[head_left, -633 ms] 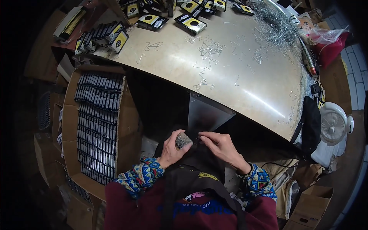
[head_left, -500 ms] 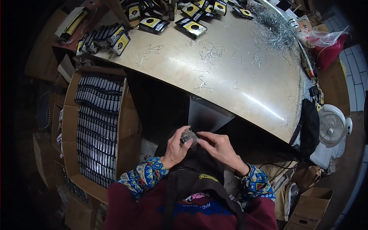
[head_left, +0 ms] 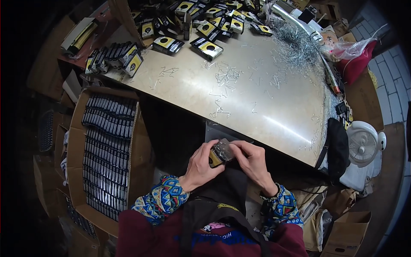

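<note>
Both hands, left hand (head_left: 201,165) and right hand (head_left: 252,160), had fingers closed on a small yellow-and-black packet (head_left: 219,153) of wire clips, held over the lap below the bench (head_left: 274,107) edge for close handling.

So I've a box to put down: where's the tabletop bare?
The near-left part of the table is bare, between the loose clips and its front edge. The far edge is crowded with small packs, and the wire heap fills the far right.
</note>
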